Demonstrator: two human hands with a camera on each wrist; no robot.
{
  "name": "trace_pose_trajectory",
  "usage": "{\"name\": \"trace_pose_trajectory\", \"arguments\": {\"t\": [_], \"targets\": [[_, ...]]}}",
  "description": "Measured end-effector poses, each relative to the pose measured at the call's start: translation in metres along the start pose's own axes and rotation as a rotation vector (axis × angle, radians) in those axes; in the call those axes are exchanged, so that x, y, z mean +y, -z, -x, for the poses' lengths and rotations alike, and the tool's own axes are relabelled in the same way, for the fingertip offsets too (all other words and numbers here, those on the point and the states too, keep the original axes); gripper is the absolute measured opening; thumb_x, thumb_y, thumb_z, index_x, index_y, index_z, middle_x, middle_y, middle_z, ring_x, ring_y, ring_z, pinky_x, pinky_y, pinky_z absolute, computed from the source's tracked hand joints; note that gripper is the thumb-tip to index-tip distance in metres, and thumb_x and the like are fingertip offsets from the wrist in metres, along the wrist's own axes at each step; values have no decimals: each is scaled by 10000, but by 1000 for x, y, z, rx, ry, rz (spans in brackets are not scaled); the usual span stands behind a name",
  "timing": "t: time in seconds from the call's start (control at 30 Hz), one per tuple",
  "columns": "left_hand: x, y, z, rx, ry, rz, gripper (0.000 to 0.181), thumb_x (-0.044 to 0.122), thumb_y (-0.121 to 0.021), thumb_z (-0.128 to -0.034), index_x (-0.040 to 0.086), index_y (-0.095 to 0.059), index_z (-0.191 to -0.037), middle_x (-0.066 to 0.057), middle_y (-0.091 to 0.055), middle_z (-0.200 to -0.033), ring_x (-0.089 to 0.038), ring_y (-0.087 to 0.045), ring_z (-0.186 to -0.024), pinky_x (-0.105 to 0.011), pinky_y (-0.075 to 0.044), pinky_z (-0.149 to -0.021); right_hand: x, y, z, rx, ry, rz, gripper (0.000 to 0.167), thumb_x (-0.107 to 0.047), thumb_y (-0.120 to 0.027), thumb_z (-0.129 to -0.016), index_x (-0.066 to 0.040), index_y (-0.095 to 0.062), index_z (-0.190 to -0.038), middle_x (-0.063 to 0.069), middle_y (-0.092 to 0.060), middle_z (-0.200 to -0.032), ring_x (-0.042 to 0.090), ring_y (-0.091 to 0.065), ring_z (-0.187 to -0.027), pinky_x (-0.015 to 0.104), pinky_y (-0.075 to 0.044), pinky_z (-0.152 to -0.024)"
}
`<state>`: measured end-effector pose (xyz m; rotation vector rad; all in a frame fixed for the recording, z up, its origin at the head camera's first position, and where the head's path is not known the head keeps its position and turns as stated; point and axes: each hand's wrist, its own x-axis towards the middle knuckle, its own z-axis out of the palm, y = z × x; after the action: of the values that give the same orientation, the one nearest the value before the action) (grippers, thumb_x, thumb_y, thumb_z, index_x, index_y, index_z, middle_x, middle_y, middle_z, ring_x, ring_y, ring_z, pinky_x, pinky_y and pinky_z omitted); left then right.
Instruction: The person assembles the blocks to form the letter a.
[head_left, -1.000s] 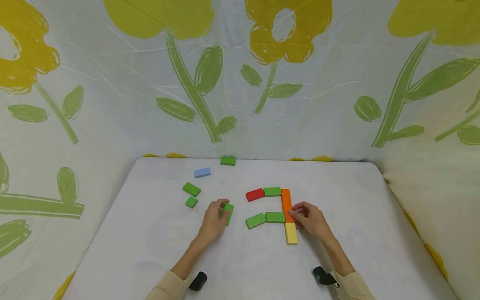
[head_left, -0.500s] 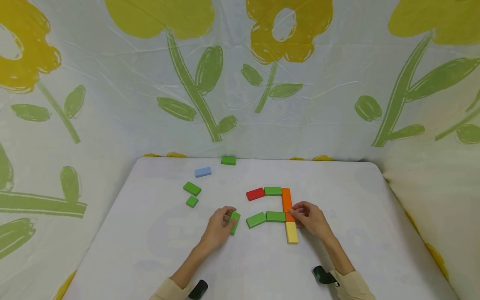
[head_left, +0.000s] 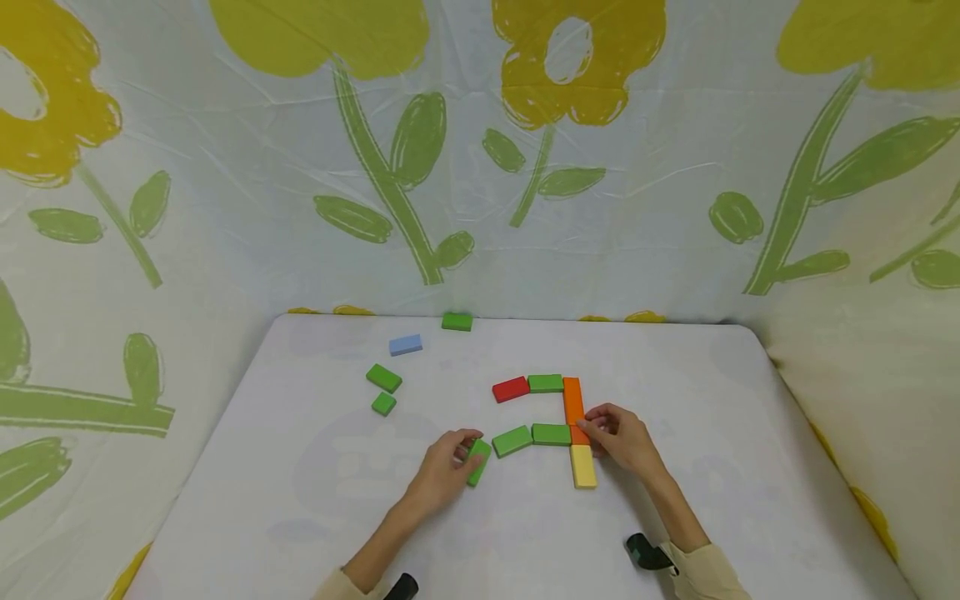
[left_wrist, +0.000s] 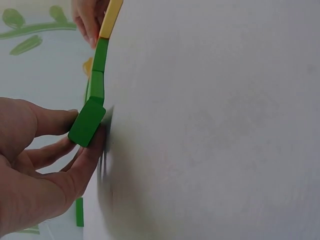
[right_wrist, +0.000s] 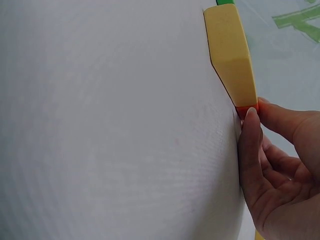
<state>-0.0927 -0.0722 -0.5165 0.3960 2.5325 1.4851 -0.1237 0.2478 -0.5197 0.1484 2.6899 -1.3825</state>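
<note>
My left hand (head_left: pixel 444 473) pinches a green block (head_left: pixel 480 462) between thumb and fingers, just off the left end of a row of two green blocks (head_left: pixel 512 441). In the left wrist view that held block (left_wrist: pixel 87 122) is tilted. My right hand (head_left: pixel 622 437) pinches a small orange block (head_left: pixel 579 436), which sits between a long orange block (head_left: pixel 573 400) and a yellow block (head_left: pixel 583 467). The right wrist view shows thumb and finger on it, mostly hidden behind the yellow block (right_wrist: pixel 230 50). A red block (head_left: pixel 511 389) and a green block (head_left: pixel 545 383) form the upper row.
Loose on the white table (head_left: pixel 300 517) at left lie two green blocks (head_left: pixel 384 378), one smaller. Behind them is a blue block (head_left: pixel 405 345). Another green block (head_left: pixel 457 322) lies at the back edge, by the flowered cloth (head_left: pixel 600 250).
My left hand has carried its green block right and nearer to me, toward the end of the lower row. The right hand has stayed at the small orange block.
</note>
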Motion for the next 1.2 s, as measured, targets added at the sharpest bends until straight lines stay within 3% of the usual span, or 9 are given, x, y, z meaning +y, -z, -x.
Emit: {"name": "trace_pose_trajectory", "arguments": {"t": [0.3,0.53,0.73,0.83,1.2], "targets": [[1,-4,6,-27,-3,4,340,60,-691,-977,-44,-625,-1294,-102,-624,-1077,-188,-576,-937,-252,-532,-775,-1,0,1,-2,12,-11,312,-214,-761,-953,29,-673,-1129,79,-662,-914,160,-567,-755,221,-515,-587],[4,-5,8,12,-29,-76,339,36,-707,-956,-48,-639,-1277,-85,-600,-1033,-175,-551,-894,-265,-509,-752,0,0,1,-5,12,-36,290,-210,-757,-955,17,-676,-1117,75,-663,-919,159,-573,-741,240,-531,-581],[8,-7,8,21,17,-138,391,91,-746,-939,-43,-634,-1290,-112,-582,-1096,-226,-561,-973,-327,-518,-798,2,1,2,-14,23,-51,303,-225,-752,-960,20,-670,-1118,73,-661,-911,173,-578,-726,254,-533,-573],[9,-8,8,7,43,-138,424,122,-760,-935,-31,-630,-1309,-101,-576,-1113,-214,-571,-980,-328,-525,-809,1,1,2,-18,17,-56,311,-228,-755,-958,21,-668,-1123,69,-657,-907,172,-576,-724,257,-542,-576],[13,-11,8,4,18,-111,433,119,-779,-920,-35,-633,-1297,-114,-580,-1106,-228,-583,-975,-336,-534,-806,1,1,2,-15,17,-56,312,-227,-761,-953,18,-667,-1122,67,-657,-907,171,-569,-723,256,-538,-571]]}}
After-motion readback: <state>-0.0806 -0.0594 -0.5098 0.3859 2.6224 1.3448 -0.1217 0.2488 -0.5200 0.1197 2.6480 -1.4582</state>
